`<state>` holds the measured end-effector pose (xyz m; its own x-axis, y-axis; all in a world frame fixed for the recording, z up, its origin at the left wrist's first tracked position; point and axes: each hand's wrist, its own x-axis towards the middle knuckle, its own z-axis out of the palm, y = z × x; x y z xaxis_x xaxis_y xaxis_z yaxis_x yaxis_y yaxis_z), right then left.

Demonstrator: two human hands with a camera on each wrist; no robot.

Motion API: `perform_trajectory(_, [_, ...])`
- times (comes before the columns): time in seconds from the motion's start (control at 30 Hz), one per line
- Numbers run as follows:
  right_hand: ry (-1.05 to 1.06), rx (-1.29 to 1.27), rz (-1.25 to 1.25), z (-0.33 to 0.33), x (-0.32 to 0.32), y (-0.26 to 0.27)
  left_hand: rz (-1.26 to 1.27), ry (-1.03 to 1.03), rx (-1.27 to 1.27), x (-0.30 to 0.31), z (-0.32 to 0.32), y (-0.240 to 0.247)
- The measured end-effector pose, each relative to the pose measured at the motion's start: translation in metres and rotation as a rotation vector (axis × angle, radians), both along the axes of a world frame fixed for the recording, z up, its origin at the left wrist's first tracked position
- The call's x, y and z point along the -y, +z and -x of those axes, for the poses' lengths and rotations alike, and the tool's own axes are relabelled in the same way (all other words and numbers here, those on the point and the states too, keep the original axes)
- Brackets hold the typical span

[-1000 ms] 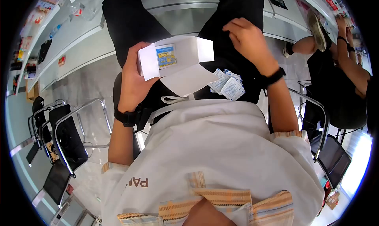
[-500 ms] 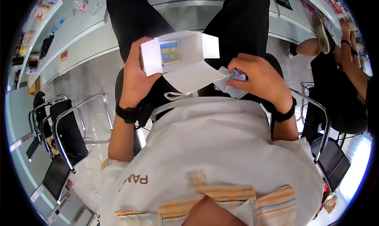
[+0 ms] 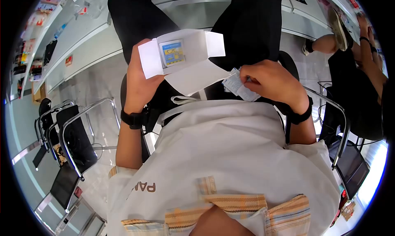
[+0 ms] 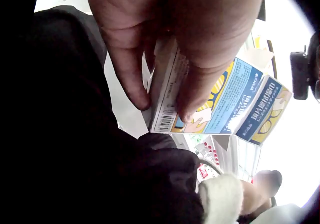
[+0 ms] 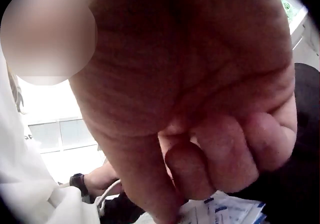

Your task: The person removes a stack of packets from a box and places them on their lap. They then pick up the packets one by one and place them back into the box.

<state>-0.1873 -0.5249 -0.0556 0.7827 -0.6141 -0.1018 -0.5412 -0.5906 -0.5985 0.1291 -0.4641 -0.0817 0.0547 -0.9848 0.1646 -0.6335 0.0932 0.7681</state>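
Observation:
My left hand point(image 3: 142, 81) grips a small open white carton point(image 3: 193, 54) by its side, its flaps folded out toward me. Inside lies a blue and yellow packet or card point(image 3: 173, 52). The left wrist view shows the carton's printed blue and yellow outside point(image 4: 227, 101), with thumb and fingers point(image 4: 200, 84) on either side of a barcoded face. To the carton's right, several white and blue sachets point(image 3: 233, 85) lie on my lap. My right hand point(image 3: 279, 82) is over them, fingers curled, thumb and fingertip pinching at the sachets point(image 5: 222, 211); the exact contact is partly hidden.
White shelves point(image 3: 90, 38) with goods run along the left and front. Metal-framed chairs point(image 3: 76, 133) stand on the left. Another person point(image 3: 354, 87) sits at the right, beside a chair arm point(image 3: 339, 108).
My right hand has come down from above the lap onto the sachets, its fingers now curled closer together. The carton has stayed in my left hand, shifting slightly.

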Motion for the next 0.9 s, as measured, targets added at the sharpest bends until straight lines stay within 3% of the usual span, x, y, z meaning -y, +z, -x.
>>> perform_trajectory(0.2, [0.086, 0.090, -0.083, 0.008, 0.001, 0.016, -0.023, 0.018, 0.048, 0.001, 0.002, 0.003])
perform_trajectory(0.3, [0.098, 0.061, -0.267, 0.014, -0.001, 0.040, -0.020, 0.007, -0.012, 0.002, 0.004, 0.006])
perform_trajectory(0.37, [-0.001, 0.145, -0.291, 0.015, -0.002, 0.049, -0.104, 0.024, -0.123, 0.003, 0.007, 0.011])
perform_trajectory(0.43, [-0.013, 0.188, -0.287, 0.016, -0.003, 0.049, -0.077, 0.017, -0.143, 0.002, 0.008, 0.008])
perform_trajectory(0.5, [-0.088, 0.459, -0.290, 0.013, -0.006, 0.048, -0.048, 0.000, -0.156, 0.001, 0.007, 0.007])
perform_trajectory(0.57, [-0.114, 0.432, -0.295, 0.012, -0.008, 0.049, -0.010, -0.014, -0.149, 0.000, 0.006, 0.007])
perform_trajectory(0.83, [-0.201, 0.781, -0.259, 0.002, -0.016, 0.034, -0.031, -0.002, -0.067, 0.000, 0.005, 0.007])
perform_trajectory(0.9, [-0.198, 0.767, -0.221, 0.004, -0.012, 0.032, -0.036, -0.008, -0.065, 0.000, 0.004, 0.006])
